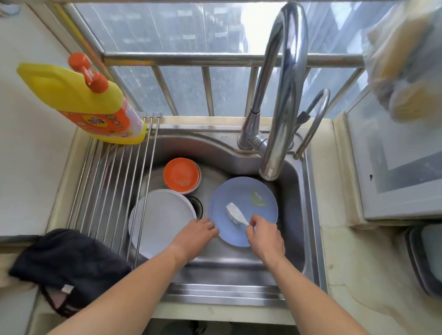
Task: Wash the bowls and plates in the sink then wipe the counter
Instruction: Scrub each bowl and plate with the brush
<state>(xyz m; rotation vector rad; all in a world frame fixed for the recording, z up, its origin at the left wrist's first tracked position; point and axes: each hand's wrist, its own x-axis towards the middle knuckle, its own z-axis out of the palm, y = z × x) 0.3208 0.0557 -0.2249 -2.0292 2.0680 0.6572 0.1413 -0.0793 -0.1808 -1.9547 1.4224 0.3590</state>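
Scrubbing's on: your right hand (265, 239) pinches the white plastic dish brush (235, 213) over the round blue plate (244, 193); left hand (199, 232) fingers grip its rim; next, work toward that greenish smear (257, 199).

No text was legible. The label on the yellow detergent bottle (91, 103), upper left of the frame, carried print too blurred to read.

**Sink and counter**

The steel sink (298, 221) holds a blue plate (259, 194), a white plate (162, 215) and stacked orange bowls (181, 174). A brush (234, 213) lies on the blue plate. A rod rack (107, 187) spans the sink's left side (a soap bottle (91, 103) stands at its far end). A black cloth (68, 264) lies on the counter (374, 288).
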